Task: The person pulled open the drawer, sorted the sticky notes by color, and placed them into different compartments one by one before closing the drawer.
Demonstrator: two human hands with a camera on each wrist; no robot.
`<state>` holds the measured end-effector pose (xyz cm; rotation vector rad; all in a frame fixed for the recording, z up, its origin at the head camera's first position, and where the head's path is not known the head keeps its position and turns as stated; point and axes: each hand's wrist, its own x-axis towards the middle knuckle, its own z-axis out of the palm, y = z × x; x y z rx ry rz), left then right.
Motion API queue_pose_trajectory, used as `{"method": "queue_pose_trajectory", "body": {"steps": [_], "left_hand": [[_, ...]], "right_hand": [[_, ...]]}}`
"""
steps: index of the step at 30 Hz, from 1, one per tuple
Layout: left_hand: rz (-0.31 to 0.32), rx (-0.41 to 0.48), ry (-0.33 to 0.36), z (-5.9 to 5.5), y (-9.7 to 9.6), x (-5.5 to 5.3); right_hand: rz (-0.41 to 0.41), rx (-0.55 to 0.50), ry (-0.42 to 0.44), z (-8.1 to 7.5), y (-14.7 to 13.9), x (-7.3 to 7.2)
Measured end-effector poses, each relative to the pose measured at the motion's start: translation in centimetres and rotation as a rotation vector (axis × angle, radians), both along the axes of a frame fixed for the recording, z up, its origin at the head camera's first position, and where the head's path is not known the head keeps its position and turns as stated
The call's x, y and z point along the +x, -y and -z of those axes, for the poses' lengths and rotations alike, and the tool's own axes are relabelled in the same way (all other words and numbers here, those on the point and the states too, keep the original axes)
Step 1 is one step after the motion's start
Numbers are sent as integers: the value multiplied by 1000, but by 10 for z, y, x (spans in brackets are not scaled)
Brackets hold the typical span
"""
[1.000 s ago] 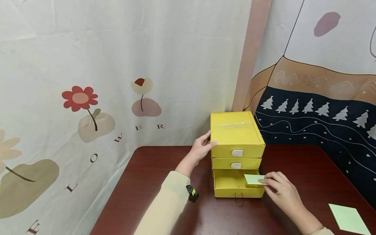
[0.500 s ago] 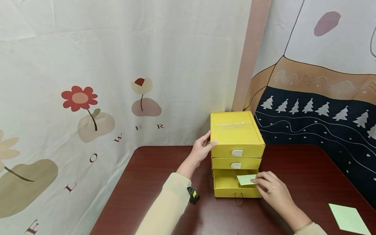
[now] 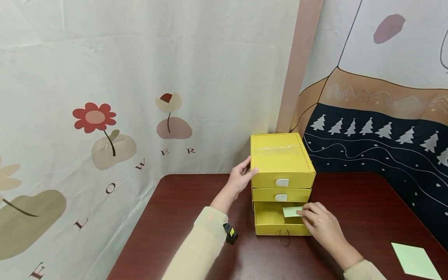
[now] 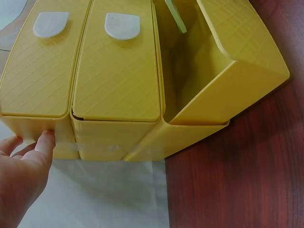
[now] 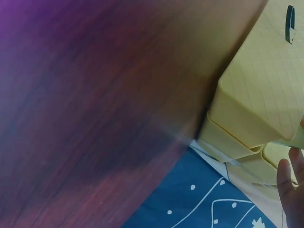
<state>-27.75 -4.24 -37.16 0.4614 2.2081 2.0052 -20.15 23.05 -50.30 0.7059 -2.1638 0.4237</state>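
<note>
A yellow drawer unit (image 3: 276, 153) stands on the table, its bottom drawer (image 3: 267, 229) pulled out and the two upper drawers closed. My left hand (image 3: 238, 179) rests against the left side of the unit near the top, thumb at the front edge; in the left wrist view the fingertips touch that side wall. Over the open drawer, my right hand (image 3: 323, 225) pinches a light green sticky note pad (image 3: 291, 212) by its right end. The pad's edge (image 4: 176, 16) shows inside the drawer in the left wrist view. In the right wrist view, only some fingers (image 5: 285, 178) appear.
Another light green sticky note pad (image 3: 416, 259) lies on the dark red table (image 3: 360, 210) at the right. White tabs (image 3: 282, 182) mark the upper drawers, and a dark loop (image 3: 285, 233) hangs from the bottom one. Printed curtains (image 3: 217, 77) stand behind.
My right hand has moved left with the sticky note pad, which now sits further over the open drawer. The left hand keeps its place on the unit.
</note>
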Motion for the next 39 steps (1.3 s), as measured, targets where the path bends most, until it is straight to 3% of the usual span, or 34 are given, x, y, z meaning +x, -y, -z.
{"method": "queue_pose_trajectory", "body": {"steps": [18,39], "left_hand": [[1,-1,-5,-3,0,4],[20,16,0,0,1,1]], "right_hand": [[68,76,78,4,5,-9],[121,109,149,2,10,-14]]}}
